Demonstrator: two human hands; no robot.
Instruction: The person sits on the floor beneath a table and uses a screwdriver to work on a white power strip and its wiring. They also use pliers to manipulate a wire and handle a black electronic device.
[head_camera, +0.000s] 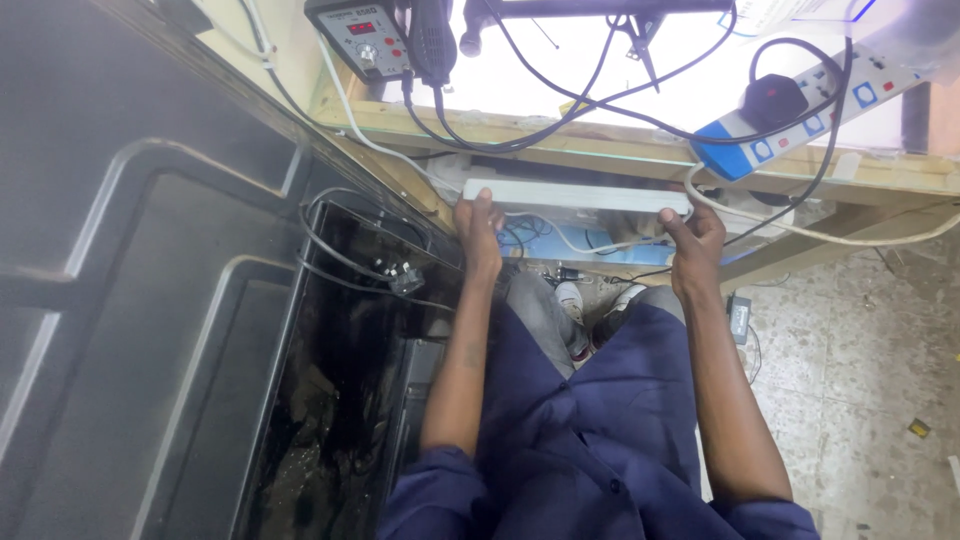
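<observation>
Both hands grip a long white bar (577, 194) just below the tabletop (640, 150) edge: left hand (478, 222) at its left end, right hand (697, 232) at its right end, fingers wrapped around it. A blue-and-white power strip (800, 115) and black cables (560, 110) lie on the tabletop above.

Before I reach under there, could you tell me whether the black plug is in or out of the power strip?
In: the black plug sits seated in the power strip.

Dark blue work shirt with rolled-up sleeves, grey trousers, white-and-grey shoes.
</observation>
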